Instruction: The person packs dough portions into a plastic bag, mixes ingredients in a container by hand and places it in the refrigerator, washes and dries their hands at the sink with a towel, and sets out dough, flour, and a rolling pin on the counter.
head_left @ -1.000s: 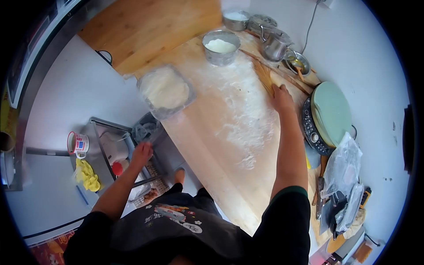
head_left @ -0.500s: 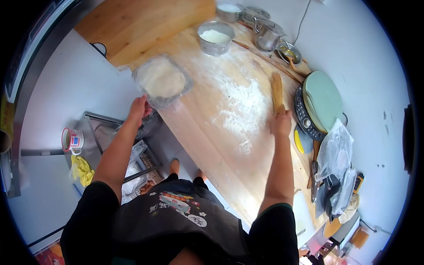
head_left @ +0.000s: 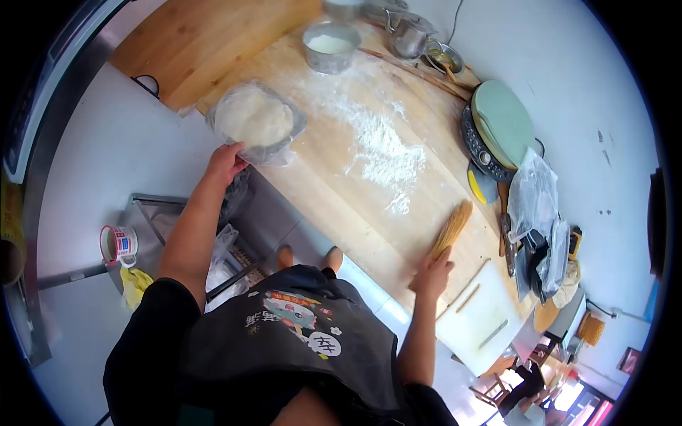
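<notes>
A round, pale lump of dough (head_left: 253, 117) lies on clear plastic (head_left: 273, 150) at the table's left edge. My left hand (head_left: 229, 162) is closed on the near edge of that plastic; its fingertips are partly hidden. My right hand (head_left: 432, 273) grips the handle of a straw brush (head_left: 455, 221), whose bristles rest on or just over the wooden table near its right side. Between the two hands a patch of white flour (head_left: 387, 160) is spread across the wood.
A metal bowl of flour (head_left: 332, 48), a kettle (head_left: 410, 35) and a rolling pin (head_left: 419, 74) sit toward the back. Along the right are a round electric griddle (head_left: 503, 128), plastic bags (head_left: 534, 195) and a white cutting board (head_left: 483, 323) holding a knife. A mug (head_left: 118, 245) stands lower left.
My right hand has brought the brush toward me, from beside the flour to near the cutting board. My left hand stays at the plastic. The view has shifted, showing more of the cutting board.
</notes>
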{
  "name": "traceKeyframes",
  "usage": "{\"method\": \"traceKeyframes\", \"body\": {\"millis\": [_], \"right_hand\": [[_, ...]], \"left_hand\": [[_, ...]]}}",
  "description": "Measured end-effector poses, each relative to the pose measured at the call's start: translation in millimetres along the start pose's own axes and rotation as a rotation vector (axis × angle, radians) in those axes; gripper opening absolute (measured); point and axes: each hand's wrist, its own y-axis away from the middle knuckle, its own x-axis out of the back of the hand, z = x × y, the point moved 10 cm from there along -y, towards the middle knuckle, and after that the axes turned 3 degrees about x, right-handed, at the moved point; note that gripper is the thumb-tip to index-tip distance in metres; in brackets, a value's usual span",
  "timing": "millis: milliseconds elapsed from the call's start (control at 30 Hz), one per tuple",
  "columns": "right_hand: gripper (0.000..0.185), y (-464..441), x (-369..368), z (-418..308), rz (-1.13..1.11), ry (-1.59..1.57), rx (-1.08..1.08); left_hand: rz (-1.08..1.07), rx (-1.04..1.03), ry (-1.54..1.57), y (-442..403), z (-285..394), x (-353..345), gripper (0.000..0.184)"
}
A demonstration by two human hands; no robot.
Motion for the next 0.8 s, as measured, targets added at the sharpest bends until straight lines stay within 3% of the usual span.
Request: {"method": "traceKeyframes", "body": {"millis": [67,133,333,400,467,600,700,733,800], "right_hand": [[0.071,21,-17,-14,0.019,0.045,-0.035],[0.07,14,-42,-51,0.076,-0.101,0.005],[0.065,-19,-43,-249,0.01,-0.256,0.344],[0.065,-14,-20,-250,0.06,-0.3,0.309],[0.064,-21,-8,-206,0.128,-0.34,0.241],[0.061,-70,-7,-109,0.077,-0.083,-0.063],[0.055,-93,-26,-160,0.054,-0.074,0.034],[0.051,-95,-46,-188,-0.087,-0.123,0.071],[0.052,-75,-53,-265,-0.07,-0.088,0.433]], "left_hand": [[-0.032,0.027,0.021,-7,-2,1,0.033],[-0.034,0.043,0.056,-14,-5,5,0.033],[-0.051,0.069,0.11,-16,-8,16,0.035],[-0.087,0.051,0.123,-18,-6,22,0.036],[-0.132,0.034,0.14,-20,-7,25,0.037],[-0.142,-0.063,0.156,-10,6,28,0.039],[-0.151,-0.147,0.159,-2,15,35,0.04],[-0.142,-0.155,0.142,4,17,39,0.04],[-0.168,-0.189,0.126,10,22,38,0.04]]}}
